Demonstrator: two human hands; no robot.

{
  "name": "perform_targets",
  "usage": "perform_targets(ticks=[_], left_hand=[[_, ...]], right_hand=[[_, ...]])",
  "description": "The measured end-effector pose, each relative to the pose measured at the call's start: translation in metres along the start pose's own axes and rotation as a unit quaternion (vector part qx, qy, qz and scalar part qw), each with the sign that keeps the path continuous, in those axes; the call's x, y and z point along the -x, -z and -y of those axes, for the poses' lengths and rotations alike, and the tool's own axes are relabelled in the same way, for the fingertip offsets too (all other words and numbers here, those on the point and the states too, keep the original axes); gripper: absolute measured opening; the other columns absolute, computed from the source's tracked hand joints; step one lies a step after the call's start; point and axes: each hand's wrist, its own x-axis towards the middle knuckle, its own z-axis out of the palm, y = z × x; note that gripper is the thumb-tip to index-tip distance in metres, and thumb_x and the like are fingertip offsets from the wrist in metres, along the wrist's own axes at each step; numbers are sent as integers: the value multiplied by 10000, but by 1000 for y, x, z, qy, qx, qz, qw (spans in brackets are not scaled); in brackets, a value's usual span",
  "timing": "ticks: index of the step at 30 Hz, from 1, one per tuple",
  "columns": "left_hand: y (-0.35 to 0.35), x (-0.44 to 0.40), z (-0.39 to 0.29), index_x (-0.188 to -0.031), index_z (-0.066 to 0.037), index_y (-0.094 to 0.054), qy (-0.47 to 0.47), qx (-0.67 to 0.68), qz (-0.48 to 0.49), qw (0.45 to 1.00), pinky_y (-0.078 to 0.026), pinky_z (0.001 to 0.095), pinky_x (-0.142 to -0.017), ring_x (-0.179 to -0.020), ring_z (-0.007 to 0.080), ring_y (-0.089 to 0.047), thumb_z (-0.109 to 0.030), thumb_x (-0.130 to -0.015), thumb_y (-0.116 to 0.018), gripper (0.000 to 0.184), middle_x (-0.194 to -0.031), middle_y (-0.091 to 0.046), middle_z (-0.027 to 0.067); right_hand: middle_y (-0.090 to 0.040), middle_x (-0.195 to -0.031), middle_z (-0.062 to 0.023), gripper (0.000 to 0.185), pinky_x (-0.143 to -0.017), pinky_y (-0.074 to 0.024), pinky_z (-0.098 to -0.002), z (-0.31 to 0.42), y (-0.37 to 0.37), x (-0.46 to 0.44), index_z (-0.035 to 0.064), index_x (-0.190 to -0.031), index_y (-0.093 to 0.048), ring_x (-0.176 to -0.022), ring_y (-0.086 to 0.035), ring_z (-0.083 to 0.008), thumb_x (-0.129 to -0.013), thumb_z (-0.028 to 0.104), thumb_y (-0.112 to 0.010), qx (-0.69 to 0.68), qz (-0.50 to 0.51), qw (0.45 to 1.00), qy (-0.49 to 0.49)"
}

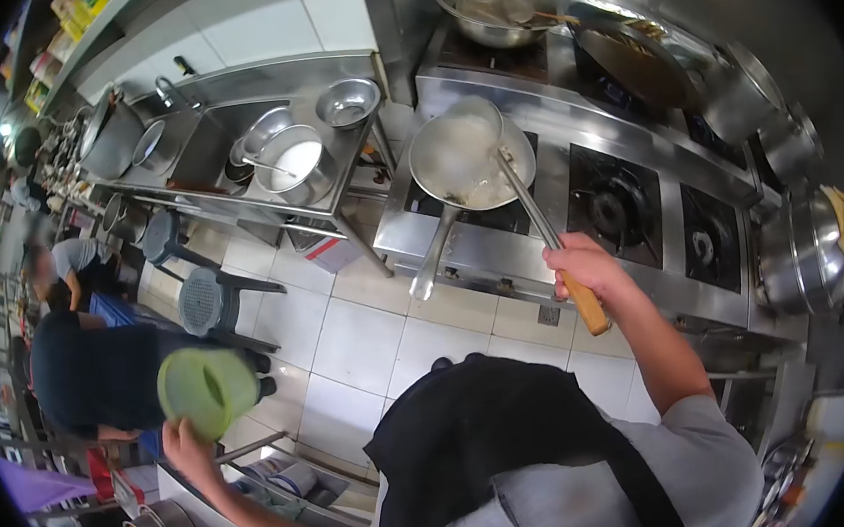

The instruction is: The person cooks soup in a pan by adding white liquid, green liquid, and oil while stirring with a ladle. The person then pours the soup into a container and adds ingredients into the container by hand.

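Note:
My right hand (588, 267) is wrapped round the wooden handle (584, 301) of a long metal utensil (529, 199). The far end of that utensil reaches into a pan (468, 154) of pale, steaming food on the stove. The pan's metal handle (434, 260) points toward me over the stove's front edge. Out to the left, my left hand (190, 452) grips the rim of a green plastic container (207, 391), which is tilted.
A bare burner (609, 202) is right of the pan. A wok (635, 64) and a steel bowl (492, 6) stand behind. The steel table (321, 204) at left holds a pot of white liquid (298, 164). Stools (209, 300) and a bent-over person (100, 372) are at left.

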Motion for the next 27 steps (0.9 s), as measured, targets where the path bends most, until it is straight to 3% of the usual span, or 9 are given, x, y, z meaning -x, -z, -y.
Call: perform_targets(ticks=[4,7,9,11,15,19,20,22,27], left_hand=[[-123,-28,-88,-888,21,-593,-98,51,109,988,-427,247,-646,-734,75,-529,-25,-929,-566,68,-799,-595,20],[-197,-37,-137,-902,35,-588,-178,51,163,969,-412,233,-647,-739,66,-524,-15,-939,-570,65,-804,-586,14],[-240,-43,-151,-931,44,-605,-187,71,189,961,-418,236,-657,-751,71,-537,-17,-949,-567,74,-828,-613,28],[-277,-39,-172,-950,43,-618,-191,78,196,959,-425,242,-654,-746,77,-550,-18,-951,-566,81,-837,-632,33],[-324,-24,-187,-1001,47,-646,-162,54,190,967,-446,261,-641,-705,88,-571,-34,-957,-567,122,-817,-662,46],[-353,2,-211,-1030,43,-663,-213,-73,125,966,-507,349,-698,-721,219,-690,-98,-936,-585,186,-810,-721,156],[-359,6,-215,-1030,43,-663,-215,-78,125,966,-507,349,-698,-721,219,-690,-98,-936,-585,186,-810,-721,156],[-367,13,-221,-1043,28,-670,-200,-109,118,967,-521,396,-731,-786,305,-722,-125,-926,-584,211,-864,-732,199],[-382,31,-242,-1043,21,-673,-231,-144,91,958,-520,414,-727,-790,348,-708,-134,-916,-584,219,-847,-714,214]], right_hand=[[-547,-697,-59,133,-497,-489,-334,21,-2,35,40,-852,-527,-551,-582,-166,-885,119,-629,111,-31,992,44],[-574,-695,-110,153,-514,-494,-377,1,4,47,10,-876,-532,-556,-602,-220,-862,133,-623,209,-73,971,91],[-592,-699,-175,223,-602,-512,-426,-23,12,49,-14,-909,-533,-618,-630,-306,-832,168,-634,366,-135,909,148],[-608,-732,-203,251,-659,-512,-447,-34,14,55,-20,-923,-533,-675,-639,-349,-821,182,-640,355,-115,920,123],[-646,-806,-243,287,-780,-502,-484,-65,38,39,-26,-936,-534,-814,-662,-423,-811,207,-646,324,-16,939,109],[-665,-852,-280,308,-779,-490,-541,-123,71,-19,-26,-1022,-529,-859,-661,-476,-829,189,-635,387,44,910,143],[-665,-852,-280,308,-779,-490,-541,-124,75,-24,-26,-1022,-529,-859,-661,-476,-829,189,-635,383,47,912,143],[-667,-846,-301,304,-782,-496,-572,-109,78,-35,-29,-1076,-515,-850,-656,-500,-847,155,-594,442,0,891,100],[-668,-822,-322,272,-793,-529,-582,-96,97,-88,-48,-1069,-511,-823,-670,-500,-845,101,-551,475,-48,866,148]])
